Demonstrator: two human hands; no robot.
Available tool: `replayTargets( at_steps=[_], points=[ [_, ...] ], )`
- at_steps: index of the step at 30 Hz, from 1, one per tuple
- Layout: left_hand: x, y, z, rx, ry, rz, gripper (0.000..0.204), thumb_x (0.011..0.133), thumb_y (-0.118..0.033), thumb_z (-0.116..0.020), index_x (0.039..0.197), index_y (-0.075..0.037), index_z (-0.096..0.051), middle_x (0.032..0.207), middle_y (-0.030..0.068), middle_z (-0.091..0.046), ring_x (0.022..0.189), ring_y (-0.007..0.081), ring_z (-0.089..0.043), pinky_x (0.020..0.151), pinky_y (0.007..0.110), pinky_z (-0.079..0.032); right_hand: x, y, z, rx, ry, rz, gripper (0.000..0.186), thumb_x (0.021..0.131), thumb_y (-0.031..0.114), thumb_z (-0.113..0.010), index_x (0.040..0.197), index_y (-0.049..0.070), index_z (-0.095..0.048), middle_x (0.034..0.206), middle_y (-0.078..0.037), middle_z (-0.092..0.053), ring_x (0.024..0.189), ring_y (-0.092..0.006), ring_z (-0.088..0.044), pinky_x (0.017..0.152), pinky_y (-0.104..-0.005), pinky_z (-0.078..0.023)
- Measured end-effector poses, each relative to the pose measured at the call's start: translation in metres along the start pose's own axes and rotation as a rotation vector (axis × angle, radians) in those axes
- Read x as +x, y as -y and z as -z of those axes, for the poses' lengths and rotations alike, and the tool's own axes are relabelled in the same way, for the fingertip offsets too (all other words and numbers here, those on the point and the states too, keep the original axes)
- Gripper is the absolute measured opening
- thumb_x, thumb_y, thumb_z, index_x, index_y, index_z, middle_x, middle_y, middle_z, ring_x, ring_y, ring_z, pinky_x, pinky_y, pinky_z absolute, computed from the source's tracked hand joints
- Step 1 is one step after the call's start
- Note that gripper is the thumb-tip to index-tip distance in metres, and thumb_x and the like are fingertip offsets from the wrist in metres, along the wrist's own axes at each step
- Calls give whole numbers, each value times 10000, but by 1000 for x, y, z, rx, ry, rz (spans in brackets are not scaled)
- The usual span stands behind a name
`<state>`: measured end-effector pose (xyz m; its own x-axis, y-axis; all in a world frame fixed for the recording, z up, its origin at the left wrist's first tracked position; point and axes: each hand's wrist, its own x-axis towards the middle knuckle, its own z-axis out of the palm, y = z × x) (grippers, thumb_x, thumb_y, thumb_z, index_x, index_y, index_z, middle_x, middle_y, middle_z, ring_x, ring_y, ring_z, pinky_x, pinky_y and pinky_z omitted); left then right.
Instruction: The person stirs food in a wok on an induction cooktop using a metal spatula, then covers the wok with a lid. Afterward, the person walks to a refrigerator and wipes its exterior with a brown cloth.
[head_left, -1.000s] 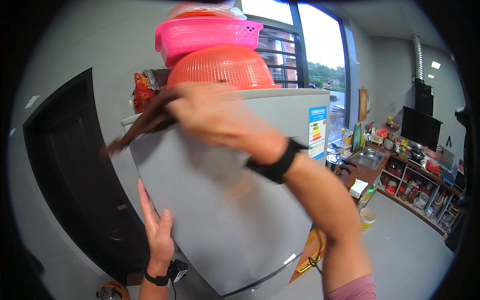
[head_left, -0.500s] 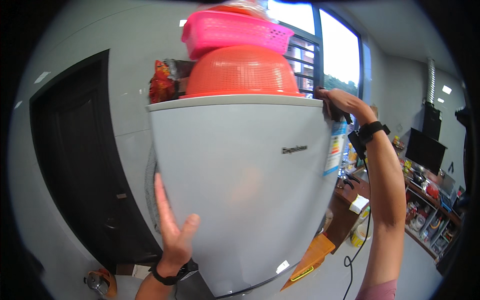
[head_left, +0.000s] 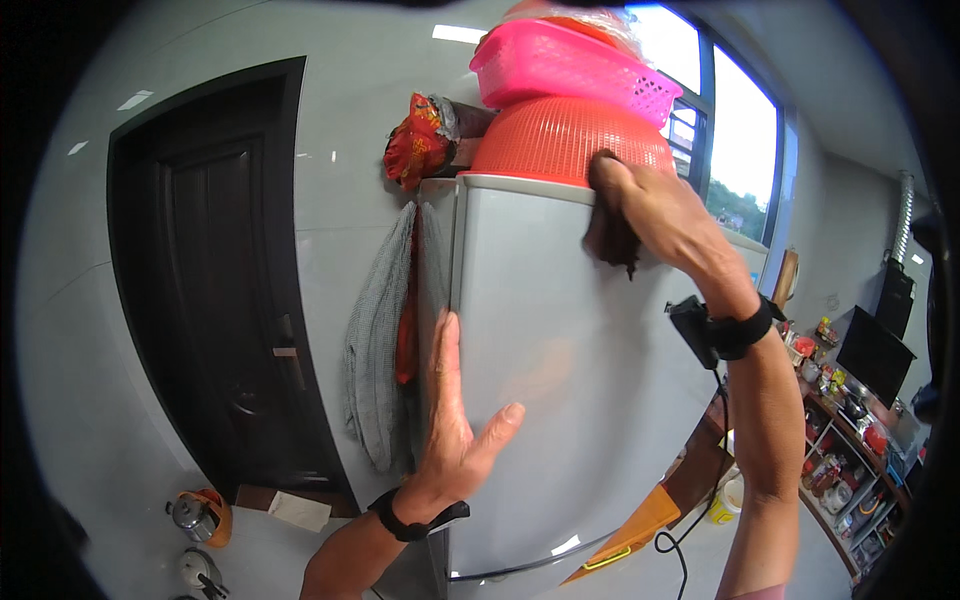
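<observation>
A pale grey refrigerator (head_left: 570, 410) stands in front of me. My right hand (head_left: 668, 215) grips a dark brown cloth (head_left: 612, 238) at the top front edge of its door, and part of the cloth hangs down over the front. My left hand (head_left: 462, 435) lies with thumb and fingers spread along the left edge of the door. On top of the refrigerator, just behind the cloth, sits an upturned orange-red plastic basin (head_left: 560, 135). A pink perforated basket (head_left: 570, 65) rests on the basin, with clear plastic wrapping in it.
A red package (head_left: 418, 145) lies at the top left of the refrigerator, and a grey checked cloth (head_left: 375, 350) hangs at its side. A dark door (head_left: 215, 280) is to the left, with pots (head_left: 195, 515) on the floor. Crowded shelves (head_left: 845, 480) stand at right.
My right hand has moved left along the door's top edge with the cloth. My view has shifted, showing more of the refrigerator's left side. My left hand stays at the door's left edge.
</observation>
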<state>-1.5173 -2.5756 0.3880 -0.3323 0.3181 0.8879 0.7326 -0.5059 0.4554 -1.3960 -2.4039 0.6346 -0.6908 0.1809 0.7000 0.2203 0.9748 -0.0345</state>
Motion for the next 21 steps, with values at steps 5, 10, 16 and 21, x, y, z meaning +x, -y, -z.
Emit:
replayTargets(
  at_steps=[5, 10, 16, 21],
  points=[
    [0, -7, -5, -170, -48, 39, 954, 971, -174, -654, 1679, 52, -55, 1734, 241, -145, 1606, 329, -173, 1303, 446, -126, 26, 72, -41, 6, -145, 342, 460, 1068, 416, -437, 1098, 10, -650, 924, -284, -717, 892, -469, -702, 834, -562, -528],
    [3, -14, -1, -324, -78, 63, 886, 974, -129, -580, 1682, 37, -73, 1734, 209, -180, 1595, 310, -216, 1297, 432, -145, 9, 72, -65, -52, -435, 729, 255, 922, 199, -664, 1132, 63, -618, 1222, -124, -682, 982, -344, -687, 871, -438, -551],
    [7, -12, -5, -278, -105, 75, 937, 972, -260, -600, 1670, 74, -71, 1732, 235, -178, 1611, 323, -188, 1305, 430, -123, -33, -23, -73, -139, -447, 517, 883, 859, 172, -689, 1673, 163, -347, 1725, -103, -341, 1605, -291, -287, 1324, -483, -163],
    [5, -14, -5, -182, -155, 112, 981, 961, -340, -612, 1669, 78, -76, 1723, 252, -186, 1613, 337, -179, 1310, 441, -121, -66, -118, -78, -54, -630, 378, 893, 823, 35, -560, 1678, 165, -336, 1735, -116, -315, 1619, -316, -247, 1334, -504, -127]
  ],
)
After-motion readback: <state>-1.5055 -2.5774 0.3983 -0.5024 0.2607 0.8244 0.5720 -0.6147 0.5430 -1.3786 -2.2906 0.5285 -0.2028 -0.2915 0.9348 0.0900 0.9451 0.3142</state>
